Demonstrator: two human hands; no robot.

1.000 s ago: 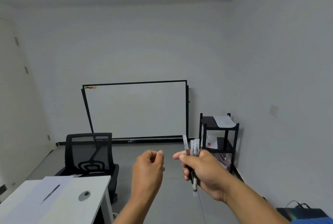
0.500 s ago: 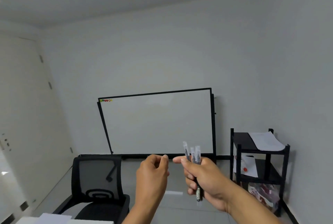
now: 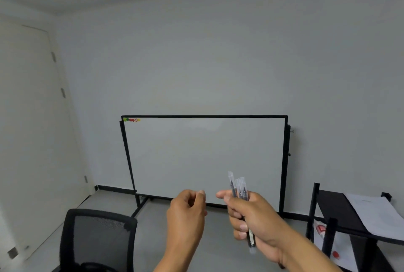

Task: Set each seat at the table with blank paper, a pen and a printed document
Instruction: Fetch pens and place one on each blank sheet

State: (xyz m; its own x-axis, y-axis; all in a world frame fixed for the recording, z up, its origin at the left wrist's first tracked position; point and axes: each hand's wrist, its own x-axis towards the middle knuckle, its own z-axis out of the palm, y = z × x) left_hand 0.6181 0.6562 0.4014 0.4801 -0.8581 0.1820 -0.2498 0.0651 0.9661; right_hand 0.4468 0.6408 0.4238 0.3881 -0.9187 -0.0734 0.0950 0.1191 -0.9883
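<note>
My right hand [image 3: 255,219] grips a bundle of pens [image 3: 238,186] upright, their clear caps sticking out above my fist and the dark barrels showing below it. My left hand [image 3: 188,212] is raised just to the left of it, fingers curled into a loose fist that holds nothing. A sheet of paper [image 3: 376,212] lies on top of the black shelf unit [image 3: 328,204] at the right edge. The table is out of view.
A black-framed whiteboard on wheels [image 3: 205,156] stands against the far wall ahead. A black mesh office chair [image 3: 98,236] is at the lower left. A white door [image 3: 30,118] is on the left wall. Grey floor lies between chair and shelf.
The view has tilted up and swung left: the white table with its paper and pen has dropped out of sight, and the whiteboard looms larger. Both hands keep their pose.
</note>
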